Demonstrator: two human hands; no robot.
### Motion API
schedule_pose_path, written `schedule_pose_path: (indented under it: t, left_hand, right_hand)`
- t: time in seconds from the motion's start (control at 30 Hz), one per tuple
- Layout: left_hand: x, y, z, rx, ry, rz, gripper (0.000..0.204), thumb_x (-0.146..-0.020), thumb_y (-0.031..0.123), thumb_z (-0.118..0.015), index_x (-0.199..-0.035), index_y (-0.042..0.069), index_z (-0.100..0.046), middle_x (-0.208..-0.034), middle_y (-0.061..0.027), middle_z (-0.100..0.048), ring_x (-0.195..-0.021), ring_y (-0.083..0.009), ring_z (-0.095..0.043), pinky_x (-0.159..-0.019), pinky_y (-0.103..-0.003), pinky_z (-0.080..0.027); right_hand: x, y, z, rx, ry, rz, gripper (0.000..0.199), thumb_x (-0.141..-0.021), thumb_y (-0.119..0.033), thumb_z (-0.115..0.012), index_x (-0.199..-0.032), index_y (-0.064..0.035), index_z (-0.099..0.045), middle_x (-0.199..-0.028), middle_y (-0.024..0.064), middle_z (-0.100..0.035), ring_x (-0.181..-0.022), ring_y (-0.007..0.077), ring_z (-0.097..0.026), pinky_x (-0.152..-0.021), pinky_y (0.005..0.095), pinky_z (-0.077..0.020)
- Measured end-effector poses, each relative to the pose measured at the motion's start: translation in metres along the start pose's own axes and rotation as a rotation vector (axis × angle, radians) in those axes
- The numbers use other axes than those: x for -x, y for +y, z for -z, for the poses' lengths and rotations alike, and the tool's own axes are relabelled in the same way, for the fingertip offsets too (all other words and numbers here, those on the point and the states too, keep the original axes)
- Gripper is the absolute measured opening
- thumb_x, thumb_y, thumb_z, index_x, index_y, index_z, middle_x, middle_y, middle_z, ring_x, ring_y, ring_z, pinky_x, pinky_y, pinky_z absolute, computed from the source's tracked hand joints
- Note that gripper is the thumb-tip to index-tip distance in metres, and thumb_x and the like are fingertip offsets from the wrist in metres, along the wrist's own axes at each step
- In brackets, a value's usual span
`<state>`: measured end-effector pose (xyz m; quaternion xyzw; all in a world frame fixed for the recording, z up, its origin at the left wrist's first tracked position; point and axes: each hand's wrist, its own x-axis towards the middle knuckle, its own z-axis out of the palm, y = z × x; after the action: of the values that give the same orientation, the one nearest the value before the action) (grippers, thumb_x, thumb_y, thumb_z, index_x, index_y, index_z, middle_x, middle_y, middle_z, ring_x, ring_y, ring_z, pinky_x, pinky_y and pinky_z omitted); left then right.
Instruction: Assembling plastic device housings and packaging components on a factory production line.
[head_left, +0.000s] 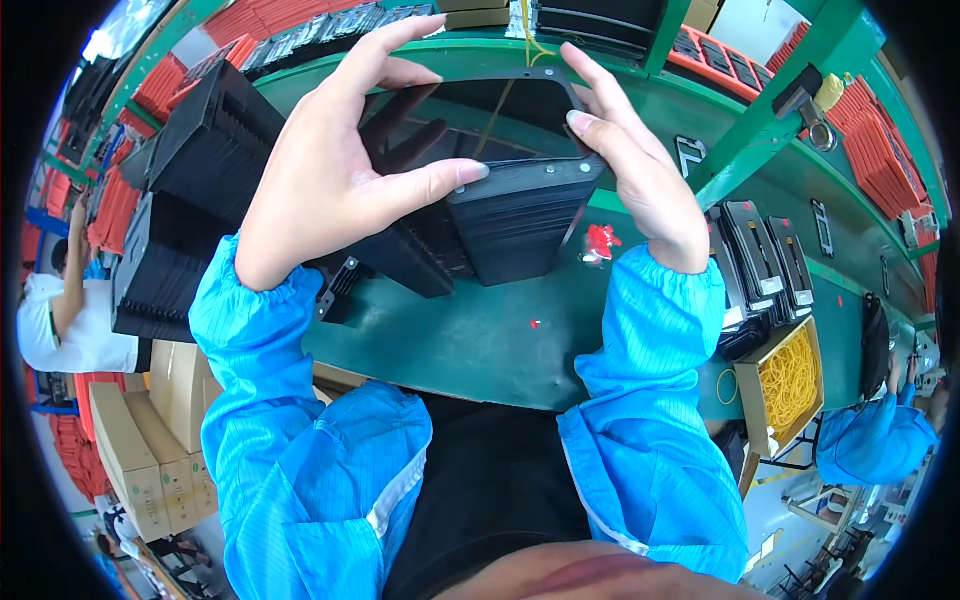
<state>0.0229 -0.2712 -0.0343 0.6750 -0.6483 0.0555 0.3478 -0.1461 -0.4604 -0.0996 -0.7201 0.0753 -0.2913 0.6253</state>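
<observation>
The stack of black panels (520,205) stands on the green table (440,345) between the left hand (325,165), fingers spread at its left with the thumb at its near edge, and the right hand (640,165), spread at its right, with a box (756,402) of yellow bands (790,382) farther right of it.

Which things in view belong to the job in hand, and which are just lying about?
Job in hand:
- black stack with glossy top panel, between left hand and right hand
- green table under it

Apparently lying about, untouched:
- red scraps
- box of yellow bands
- cardboard boxes
</observation>
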Motion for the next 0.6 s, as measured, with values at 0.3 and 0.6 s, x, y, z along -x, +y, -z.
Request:
schedule_pose_path:
  t: [0.3,0.6]
  left_hand:
    - [0.009,-0.010,0.002,0.107,0.015,0.088,0.088,-0.074,0.026,-0.086,-0.150,0.011,-0.046,-0.120,-0.0124,-0.066,-0.119,-0.0258,-0.063,-0.111,-0.040,-0.044]
    - [0.013,-0.003,0.013,0.025,0.027,0.013,0.078,-0.080,0.030,-0.077,-0.149,0.008,-0.049,-0.136,-0.0171,-0.060,-0.130,-0.0292,-0.056,-0.116,-0.041,-0.037]
  right_hand:
    - [0.000,-0.008,-0.014,-0.078,0.005,-0.042,0.058,-0.100,-0.019,-0.050,-0.158,-0.0149,-0.040,-0.148,0.0076,-0.047,-0.115,0.0153,-0.047,-0.106,0.0280,-0.0341]
    - [0.000,-0.009,-0.014,-0.070,0.004,-0.007,0.055,-0.100,-0.016,-0.049,-0.154,-0.0094,-0.045,-0.146,0.0041,-0.050,-0.121,0.0136,-0.046,-0.107,0.0273,-0.0327]
